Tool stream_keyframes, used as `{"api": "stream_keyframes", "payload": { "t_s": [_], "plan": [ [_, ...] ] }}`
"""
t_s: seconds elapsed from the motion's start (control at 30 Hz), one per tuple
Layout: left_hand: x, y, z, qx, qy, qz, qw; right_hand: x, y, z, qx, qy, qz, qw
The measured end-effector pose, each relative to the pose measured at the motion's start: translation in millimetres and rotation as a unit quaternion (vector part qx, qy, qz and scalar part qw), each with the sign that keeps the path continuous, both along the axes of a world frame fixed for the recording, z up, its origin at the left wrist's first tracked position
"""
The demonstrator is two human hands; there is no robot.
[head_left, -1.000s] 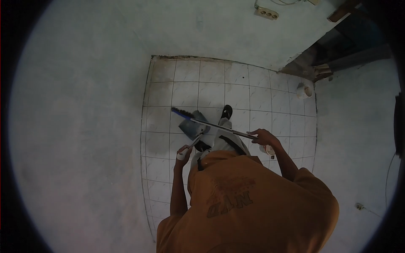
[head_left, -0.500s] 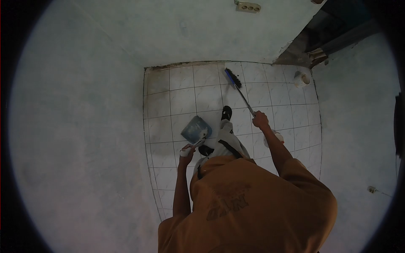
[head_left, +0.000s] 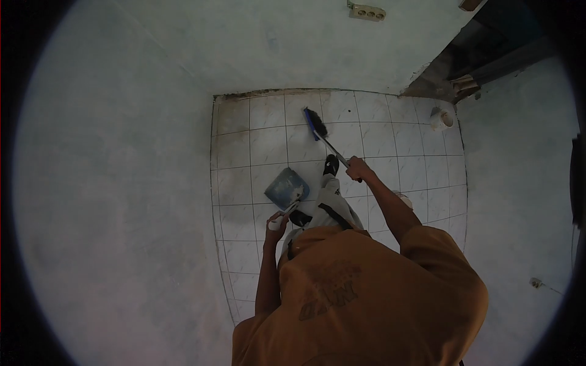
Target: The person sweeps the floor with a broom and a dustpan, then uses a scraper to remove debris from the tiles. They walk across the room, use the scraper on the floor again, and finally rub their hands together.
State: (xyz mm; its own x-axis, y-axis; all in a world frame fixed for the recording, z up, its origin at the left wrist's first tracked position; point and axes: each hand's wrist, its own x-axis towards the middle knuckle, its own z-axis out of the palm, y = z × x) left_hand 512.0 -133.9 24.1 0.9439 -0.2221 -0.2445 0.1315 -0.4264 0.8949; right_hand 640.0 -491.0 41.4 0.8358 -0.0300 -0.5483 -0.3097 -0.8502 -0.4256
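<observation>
broom (head_left: 315, 124): blue-backed head, dark bristles down on the tiled floor (head_left: 268, 143), near the back wall. thin shaft slants toward 4 o'clock into the right grip.
right grip (head_left: 359, 169): fingers closed tight round the broom shaft, arm stretched forward out of an orange shirt (head_left: 366, 293).
shoe (head_left: 330, 165): dark, at 9 o'clock of the right grip, just beside it. pale trouser leg (head_left: 332, 204) with a dark stripe below it.
dustpan (head_left: 285, 188): grey-blue, at 7 o'clock of the broom head, well apart from it. mouth faces about 11 o'clock. cannot tell if it rests on the floor or hangs just over it.
left grip (head_left: 278, 221): closed round the pale end of the dustpan handle, at 7 o'clock of the pan.
tiled floor: white tiles, dark grout, grime along the wall edge at 12 o'clock.
round white thing (head_left: 441, 118): on the floor at 2 o'clock of the right grip, near the dark doorway (head_left: 488, 43). too small to tell what it is.
wall socket (head_left: 367, 11): at 12 o'clock, top of view.
</observation>
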Motion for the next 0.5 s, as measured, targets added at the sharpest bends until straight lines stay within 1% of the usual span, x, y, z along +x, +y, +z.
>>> {"api": "stream_keyframes", "payload": {
  "t_s": [0.07, 0.1, 0.13, 0.17, 0.2, 0.23, 0.27, 0.3, 0.33, 0.37, 0.4, 0.47, 0.5],
  "plan": [
    [-1, 2, -9, -0.033, 0.024, 0.021, 0.999, 1, 19, -3, 0.015, -0.007, 0.026, 1.0],
    [-1, 2, -8, -0.033, 0.023, 0.024, 0.999, 1, 29, -6, 0.032, -0.013, 0.05, 0.998],
    [-1, 0, -7, -0.058, 0.017, 0.037, 0.997, -2, 38, -9, 0.032, -0.012, 0.054, 0.998],
    [-1, 0, -6, -0.084, 0.01, 0.049, 0.995, -5, 47, -12, 0.039, -0.051, 0.084, 0.994],
    [-1, 0, -4, -0.084, 0.01, 0.053, 0.995, -5, 56, -15, 0.047, -0.089, 0.113, 0.988],
    [-1, 1, -2, -0.075, 0.007, 0.044, 0.996, 0, 67, 12, 0.072, 0.036, 0.124, 0.989],
    [-2, 2, -2, -0.067, 0.002, 0.036, 0.997, -1, 77, 12, 0.072, 0.036, 0.127, 0.989],
    [-3, 4, -2, -0.067, 0.001, 0.04, 0.997, -4, 86, 10, 0.08, 0.061, 0.142, 0.985],
    [-4, 5, -3, -0.061, -0.025, 0.022, 0.998, -7, 93, 0, 0.087, 0.086, 0.156, 0.98],
    [-5, 7, -3, -0.055, -0.051, 0.006, 0.997, -11, 102, -9, 0.077, 0.079, 0.156, 0.982],
    [-6, 9, -5, -0.054, -0.052, 0.015, 0.997, -14, 108, -4, 0.077, 0.08, 0.164, 0.98],
    [-12, 15, -8, -0.055, -0.027, 0.024, 0.998, -19, 126, 10, 0.065, 0.055, 0.168, 0.982],
    [-15, 18, -10, -0.053, -0.027, 0.039, 0.997, -19, 131, 8, 0.066, 0.057, 0.182, 0.979]
  ]
}}
